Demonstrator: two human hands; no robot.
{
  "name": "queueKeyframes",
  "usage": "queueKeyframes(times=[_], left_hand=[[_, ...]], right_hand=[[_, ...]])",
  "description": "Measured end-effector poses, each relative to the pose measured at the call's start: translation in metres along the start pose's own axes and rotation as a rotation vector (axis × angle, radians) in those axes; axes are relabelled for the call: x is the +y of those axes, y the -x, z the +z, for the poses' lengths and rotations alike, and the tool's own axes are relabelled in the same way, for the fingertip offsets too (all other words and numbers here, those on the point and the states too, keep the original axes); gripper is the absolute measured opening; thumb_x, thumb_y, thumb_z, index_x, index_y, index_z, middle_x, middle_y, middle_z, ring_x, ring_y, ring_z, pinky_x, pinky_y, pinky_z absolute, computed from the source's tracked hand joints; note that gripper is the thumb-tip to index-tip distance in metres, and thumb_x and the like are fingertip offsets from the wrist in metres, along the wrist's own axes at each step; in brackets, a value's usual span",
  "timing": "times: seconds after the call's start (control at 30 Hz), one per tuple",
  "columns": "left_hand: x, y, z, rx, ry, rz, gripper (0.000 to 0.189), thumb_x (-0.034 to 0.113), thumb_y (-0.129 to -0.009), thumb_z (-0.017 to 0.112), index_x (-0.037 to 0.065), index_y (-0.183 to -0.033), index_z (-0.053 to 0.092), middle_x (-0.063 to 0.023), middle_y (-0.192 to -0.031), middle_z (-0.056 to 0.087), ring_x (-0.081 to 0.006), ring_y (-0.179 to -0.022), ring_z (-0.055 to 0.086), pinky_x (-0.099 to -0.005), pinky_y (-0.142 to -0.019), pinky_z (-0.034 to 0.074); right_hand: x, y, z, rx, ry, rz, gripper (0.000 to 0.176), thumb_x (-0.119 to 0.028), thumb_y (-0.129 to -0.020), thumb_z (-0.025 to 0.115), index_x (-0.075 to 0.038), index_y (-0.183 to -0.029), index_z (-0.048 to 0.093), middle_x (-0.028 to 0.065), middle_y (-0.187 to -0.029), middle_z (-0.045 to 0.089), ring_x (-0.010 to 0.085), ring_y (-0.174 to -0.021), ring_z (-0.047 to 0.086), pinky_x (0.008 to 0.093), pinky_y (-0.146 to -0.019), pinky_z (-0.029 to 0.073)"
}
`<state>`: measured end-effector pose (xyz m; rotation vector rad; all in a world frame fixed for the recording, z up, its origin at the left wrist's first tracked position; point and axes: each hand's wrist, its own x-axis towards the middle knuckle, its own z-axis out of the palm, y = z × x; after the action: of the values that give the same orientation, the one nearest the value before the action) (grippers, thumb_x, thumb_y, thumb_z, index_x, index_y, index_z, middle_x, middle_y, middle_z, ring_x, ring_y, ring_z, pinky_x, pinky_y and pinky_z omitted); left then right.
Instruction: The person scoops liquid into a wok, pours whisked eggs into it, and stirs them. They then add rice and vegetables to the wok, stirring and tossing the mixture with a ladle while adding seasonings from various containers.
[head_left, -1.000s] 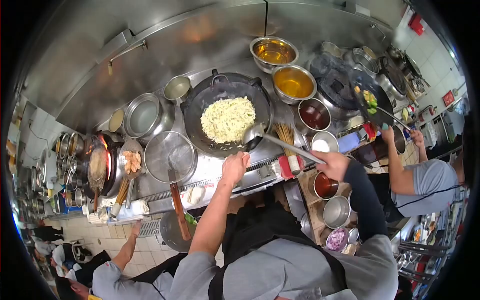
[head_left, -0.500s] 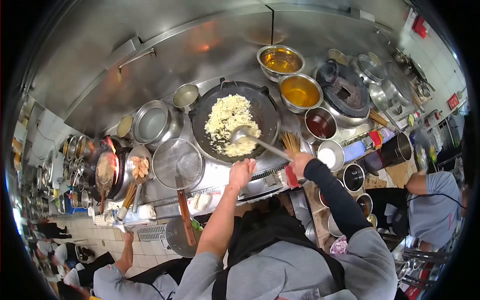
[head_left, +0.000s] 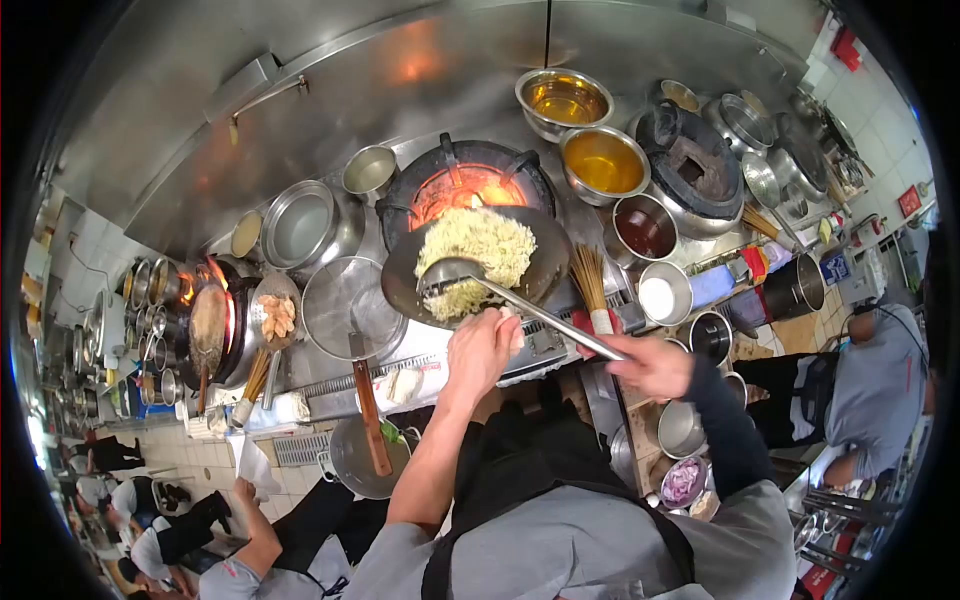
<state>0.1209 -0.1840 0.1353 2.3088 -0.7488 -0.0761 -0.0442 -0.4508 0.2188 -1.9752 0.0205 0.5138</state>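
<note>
My left hand [head_left: 480, 352] is closed at the near edge of a dark wok [head_left: 548, 262], with a bit of whitish cloth showing by the fingers. The wok is tilted and pulled toward me, off the lit burner [head_left: 430, 192] glowing orange behind it. Pale yellow-white fried rice [head_left: 490, 240] with green flecks is heaped inside. My right hand [head_left: 650, 362] is wrapped round the end of a long-handled metal ladle [head_left: 545, 318]. The ladle's bowl lies in the rice at the wok's left side.
Steel bowls of golden liquid [head_left: 604, 163] and a pot of dark red sauce [head_left: 645, 226] stand right of the burner. A bamboo brush [head_left: 590, 280] is beside the wok. To the left are a round mesh strainer [head_left: 345, 305] and another flaming wok station [head_left: 236, 330]. Co-workers stand on both sides.
The wok has come off the burner toward me, baring the flames. The rice has bunched up in mid-toss. My right hand has dropped lower and the ladle bowl has shifted left.
</note>
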Motion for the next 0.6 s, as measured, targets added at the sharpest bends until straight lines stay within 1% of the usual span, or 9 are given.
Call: queueKeyframes(times=[0.03, 0.1, 0.17, 0.23, 0.3, 0.33, 0.43, 0.5, 0.6], left_hand=[[0.007, -0.001, -0.015, 0.024, 0.046, 0.004, 0.033, 0.031, -0.104, 0.061, 0.002, -0.09, 0.062, -0.0235, -0.086, 0.069, -0.0453, -0.085, 0.065, -0.0538, -0.077, 0.051], [0.016, -0.007, -0.026, 0.035, 0.056, 0.035, 0.033, 0.031, -0.103, 0.063, 0.001, -0.09, 0.062, -0.0236, -0.082, 0.068, -0.0456, -0.08, 0.065, -0.0538, -0.072, 0.052], [-0.02, -0.004, 0.038, 0.017, -0.046, -0.006, 0.033, 0.033, -0.104, 0.061, 0.002, -0.092, 0.063, -0.0257, -0.082, 0.068, -0.0449, -0.077, 0.067, -0.0554, -0.071, 0.052], [-0.06, 0.018, 0.11, -0.105, -0.15, -0.014, 0.033, 0.031, -0.106, 0.054, 0.001, -0.096, 0.063, -0.0284, -0.083, 0.069, -0.0457, -0.079, 0.069, -0.0555, -0.073, 0.054], [-0.079, 0.049, 0.139, -0.108, -0.171, 0.056, 0.031, 0.03, -0.106, 0.054, 0.001, -0.098, 0.063, -0.0271, -0.084, 0.07, -0.0459, -0.083, 0.068, -0.0564, -0.079, 0.053], [-0.077, 0.063, 0.139, -0.155, -0.158, 0.058, 0.031, 0.03, -0.105, 0.055, 0.001, -0.098, 0.062, -0.0268, -0.084, 0.069, -0.0459, -0.084, 0.068, -0.0566, -0.079, 0.053], [-0.064, 0.074, 0.102, -0.218, -0.129, 0.061, 0.03, 0.031, -0.106, 0.055, 0.002, -0.101, 0.061, -0.0271, -0.086, 0.068, -0.0466, -0.086, 0.067, -0.0577, -0.08, 0.051], [-0.037, 0.059, 0.063, -0.159, -0.099, 0.06, 0.031, 0.033, -0.106, 0.054, 0.003, -0.102, 0.06, -0.0289, -0.087, 0.067, -0.0483, -0.085, 0.066, -0.0587, -0.077, 0.052], [-0.05, 0.014, 0.065, -0.14, -0.055, 0.024, 0.033, 0.036, -0.106, 0.058, 0.003, -0.101, 0.062, -0.0283, -0.09, 0.067, -0.0482, -0.088, 0.065, -0.0581, -0.079, 0.051]], right_hand=[[-0.032, 0.023, -0.023, -0.125, -0.204, 0.323, 0.052, -0.018, -0.107, 0.056, -0.009, -0.157, 0.045, 0.005, -0.077, 0.059, 0.0132, -0.052, 0.058, 0.0304, -0.05, 0.055], [-0.033, 0.027, -0.04, -0.15, -0.317, 0.395, 0.045, -0.017, -0.108, 0.054, -0.01, -0.152, 0.052, -0.0024, -0.069, 0.049, 0.0071, -0.042, 0.047, 0.0241, -0.037, 0.044], [0.023, -0.013, -0.031, -0.123, -0.158, 0.368, 0.031, -0.015, -0.109, 0.052, -0.006, -0.138, 0.058, -0.0022, -0.066, 0.048, 0.0067, -0.044, 0.05, 0.0257, -0.038, 0.044], [0.052, -0.065, -0.01, 0.037, 0.037, 0.369, 0.032, -0.016, -0.107, 0.054, -0.003, -0.136, 0.06, 0.0092, -0.076, 0.065, 0.0142, -0.046, 0.059, 0.0341, -0.041, 0.048], [0.091, -0.095, 0.022, 0.307, 0.057, 0.116, 0.037, -0.019, -0.105, 0.058, -0.002, -0.137, 0.06, 0.0177, -0.088, 0.071, 0.0226, -0.063, 0.071, 0.0397, -0.058, 0.056], [0.086, -0.094, 0.029, 0.403, 0.241, 0.073, 0.044, -0.02, -0.101, 0.064, 0.0, -0.14, 0.058, 0.0189, -0.094, 0.072, 0.0281, -0.084, 0.075, 0.0407, -0.076, 0.058], [0.015, -0.048, 0.027, 0.483, 0.147, -0.043, 0.053, -0.02, -0.096, 0.071, 0.001, -0.143, 0.056, 0.0188, -0.101, 0.073, 0.031, -0.098, 0.073, 0.0404, -0.085, 0.056], [0.005, -0.026, 0.024, 0.561, 0.031, -0.201, 0.053, -0.015, -0.097, 0.07, 0.002, -0.145, 0.054, 0.0162, -0.099, 0.073, 0.0253, -0.09, 0.073, 0.0364, -0.081, 0.056], [-0.074, -0.004, 0.009, 0.494, -0.132, -0.065, 0.044, -0.009, -0.104, 0.06, 0.0, -0.147, 0.051, 0.005, -0.09, 0.065, 0.0122, -0.075, 0.064, 0.0287, -0.069, 0.054]])
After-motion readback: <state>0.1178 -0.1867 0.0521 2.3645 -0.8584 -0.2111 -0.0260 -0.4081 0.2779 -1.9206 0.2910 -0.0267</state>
